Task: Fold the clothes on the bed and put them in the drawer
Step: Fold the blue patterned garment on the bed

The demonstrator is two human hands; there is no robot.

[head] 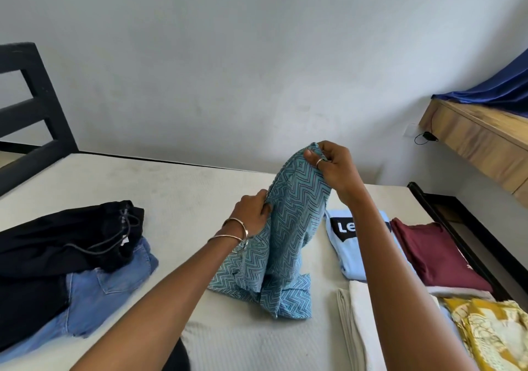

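- Bed (183, 199): pale mattress, dark frame, fills the lower view.
- Black trousers (57, 242) lie over blue jeans (114, 285) at the left, unfolded.
- Teal zigzag garment (288, 227) at mid-bed, held up, lower end crumpled on the mattress.
- Folded pile at right: light blue shirt (345, 256), maroon shirt (437, 253) just beside it, white cloth (357, 322) and yellow patterned cloth (491, 330) nearer.
- Right hand (334, 167): fingers pinched on the garment's top edge, raised.
- Left hand (251, 213): lower, fingers curled round the garment's side; two bangles on the wrist.
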